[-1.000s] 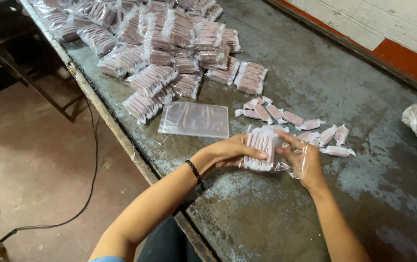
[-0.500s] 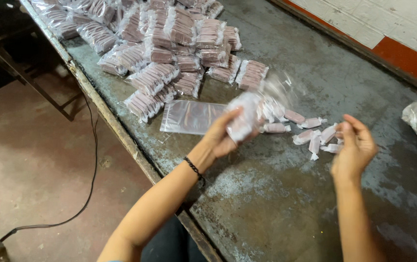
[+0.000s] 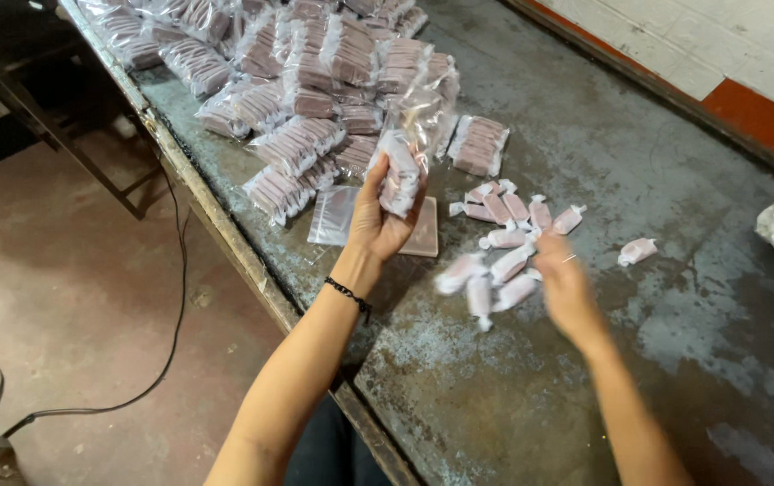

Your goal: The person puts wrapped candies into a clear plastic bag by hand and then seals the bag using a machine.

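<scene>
Left hand (image 3: 378, 220) clasps filled candy bag (image 3: 402, 162) | right hand (image 3: 562, 279) blurred over loose candies (image 3: 504, 238)

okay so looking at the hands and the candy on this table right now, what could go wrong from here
The left hand holds a part-filled clear bag up with its mouth open, so candies might spill out if it tips. The right hand is blurred beside the loose candies and could knock some away; one candy already lies apart.
</scene>
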